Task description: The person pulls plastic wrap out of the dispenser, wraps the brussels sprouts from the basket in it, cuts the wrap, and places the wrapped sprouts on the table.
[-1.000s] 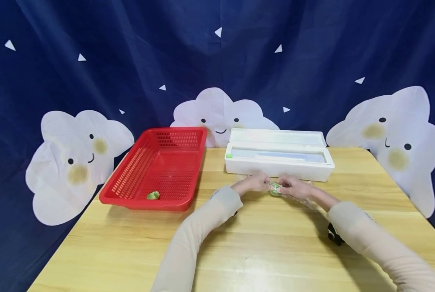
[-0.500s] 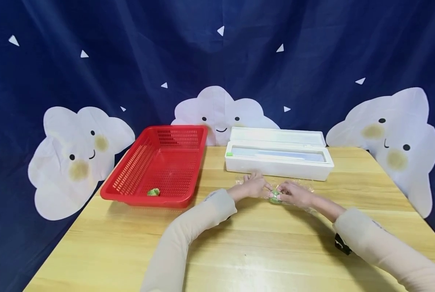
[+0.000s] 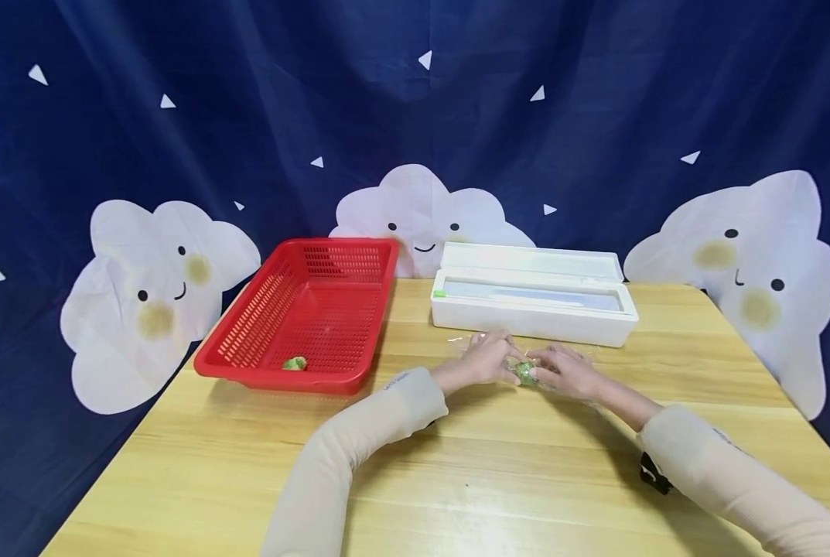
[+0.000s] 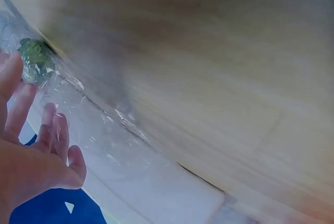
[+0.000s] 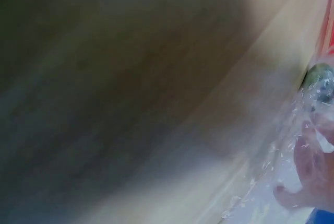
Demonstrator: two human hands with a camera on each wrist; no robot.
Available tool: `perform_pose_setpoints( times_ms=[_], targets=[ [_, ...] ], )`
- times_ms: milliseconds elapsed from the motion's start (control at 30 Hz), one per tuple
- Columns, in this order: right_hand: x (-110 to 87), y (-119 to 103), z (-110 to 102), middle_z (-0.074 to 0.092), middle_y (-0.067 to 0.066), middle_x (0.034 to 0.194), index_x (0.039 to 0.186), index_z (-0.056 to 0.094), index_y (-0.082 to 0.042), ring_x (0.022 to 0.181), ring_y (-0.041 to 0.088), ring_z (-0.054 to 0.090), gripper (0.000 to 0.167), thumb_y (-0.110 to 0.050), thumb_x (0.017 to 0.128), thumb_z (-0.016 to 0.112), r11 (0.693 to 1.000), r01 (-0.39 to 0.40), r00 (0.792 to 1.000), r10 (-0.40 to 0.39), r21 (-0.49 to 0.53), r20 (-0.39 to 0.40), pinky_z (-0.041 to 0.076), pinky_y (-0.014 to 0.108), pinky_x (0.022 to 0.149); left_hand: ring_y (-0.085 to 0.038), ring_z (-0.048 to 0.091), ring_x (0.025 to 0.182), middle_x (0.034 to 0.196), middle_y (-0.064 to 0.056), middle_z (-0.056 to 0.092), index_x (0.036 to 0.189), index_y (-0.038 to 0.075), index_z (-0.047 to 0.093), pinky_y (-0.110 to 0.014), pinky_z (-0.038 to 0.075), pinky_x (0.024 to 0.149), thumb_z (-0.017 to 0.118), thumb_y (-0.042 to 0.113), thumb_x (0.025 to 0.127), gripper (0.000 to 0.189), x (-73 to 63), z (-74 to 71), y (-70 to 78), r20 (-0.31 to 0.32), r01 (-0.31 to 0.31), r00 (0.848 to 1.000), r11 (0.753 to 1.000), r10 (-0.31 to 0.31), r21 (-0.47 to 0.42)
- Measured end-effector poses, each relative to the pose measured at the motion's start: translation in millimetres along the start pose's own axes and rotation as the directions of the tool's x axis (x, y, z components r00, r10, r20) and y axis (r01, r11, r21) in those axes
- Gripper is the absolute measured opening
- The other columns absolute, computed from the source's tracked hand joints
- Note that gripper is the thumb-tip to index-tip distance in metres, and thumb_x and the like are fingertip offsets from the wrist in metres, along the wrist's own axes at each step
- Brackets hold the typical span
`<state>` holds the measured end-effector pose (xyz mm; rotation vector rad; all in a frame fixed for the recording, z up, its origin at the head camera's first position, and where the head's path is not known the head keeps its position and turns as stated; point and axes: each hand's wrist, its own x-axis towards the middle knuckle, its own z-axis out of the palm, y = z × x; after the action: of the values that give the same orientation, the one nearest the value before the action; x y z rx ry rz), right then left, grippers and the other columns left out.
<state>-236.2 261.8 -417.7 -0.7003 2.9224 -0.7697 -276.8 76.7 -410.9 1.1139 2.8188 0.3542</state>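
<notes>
A small green leafy vegetable (image 3: 524,374) lies between my two hands on the table, wrapped in clear cling film (image 4: 94,119). My left hand (image 3: 486,359) has its thumb and forefinger at the bundle's left side, pinching the film there. In the left wrist view its other fingers are spread loosely beside the film. From the right, my right hand (image 3: 569,372) pinches the film against the vegetable, thumb nearest me. Film covers part of the right fingers (image 5: 309,156) in the right wrist view, where the vegetable (image 5: 319,80) shows only at the edge.
Just beyond my hands stands a long white box (image 3: 526,319) with its lid raised. A red perforated basket (image 3: 296,381) sits to the left, holding another small green piece (image 3: 295,363). Behind the wooden table (image 3: 470,487) hangs a dark blue curtain (image 3: 317,93) with clouds.
Both hands have come slightly nearer to me with the wrapped vegetable. The left fingers lifted apart half a second ago and are now back close around it. Box and basket stay put.
</notes>
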Motion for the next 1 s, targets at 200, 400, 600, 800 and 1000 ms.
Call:
perform_pose_setpoints(
  times_ms=[200,400,600,800,1000],
  targets=[
    [-3.3,-10.6,2.7,0.061,0.011,0.097,0.114,0.057,-0.002,0.094,0.034,0.054,0.047,-0.029,0.078,0.069,0.995,0.004,0.995,-0.014,-0.099,-0.096,0.028,0.068,0.085,-0.01,0.044,0.106,0.112,0.006,0.055,0.114,0.027,0.063,-0.03,0.031,0.086,0.075,0.038,0.069,0.048,1.8,-0.3,-3.1,0.006,0.021,1.0,1.0,-0.021,-0.006],
    [-2.2,-11.9,7.4,0.062,0.008,0.093,0.102,0.06,-0.002,0.087,0.031,0.057,0.037,-0.017,0.072,0.075,0.992,-0.009,0.991,-0.008,-0.127,-0.137,0.033,0.066,0.081,-0.006,0.049,0.094,0.1,0.009,0.062,0.117,0.027,0.061,-0.029,0.032,0.083,0.073,0.037,0.072,0.048,4.9,1.3,-2.3,0.015,0.002,1.0,1.0,-0.002,0.007],
    [0.1,-9.5,7.9,0.064,0.009,0.091,0.102,0.062,-0.002,0.086,0.031,0.058,0.031,-0.015,0.076,0.071,0.989,-0.02,0.991,0.001,-0.144,-0.134,0.035,0.065,0.079,-0.005,0.054,0.085,0.09,0.01,0.067,0.119,0.027,0.06,-0.027,0.032,0.08,0.07,0.034,0.076,0.045,6.8,2.8,0.7,0.015,0.019,1.0,0.999,-0.02,0.034],
    [2.8,-7.4,5.3,0.065,0.008,0.092,0.103,0.063,-0.001,0.082,0.026,0.057,0.03,-0.018,0.078,0.068,0.992,-0.011,0.996,0.0,-0.124,-0.093,0.036,0.06,0.078,-0.006,0.046,0.069,0.071,0.011,0.061,0.12,0.028,0.059,-0.022,0.029,0.07,0.068,0.032,0.078,0.044,5.8,3.4,-0.8,0.025,0.051,0.998,0.999,-0.051,-0.003],
    [0.4,-8.7,4.1,0.066,0.007,0.087,0.107,0.058,0.003,0.076,0.021,0.058,0.035,-0.019,0.081,0.065,0.999,-0.011,1.0,0.011,-0.03,-0.011,0.036,0.044,0.069,-0.004,0.047,0.07,0.079,0.014,0.062,0.12,0.028,0.06,-0.024,0.026,0.07,0.067,0.034,0.078,0.042,-0.1,1.4,-1.6,0.092,0.046,0.995,0.999,-0.043,-0.022]
  ],
)
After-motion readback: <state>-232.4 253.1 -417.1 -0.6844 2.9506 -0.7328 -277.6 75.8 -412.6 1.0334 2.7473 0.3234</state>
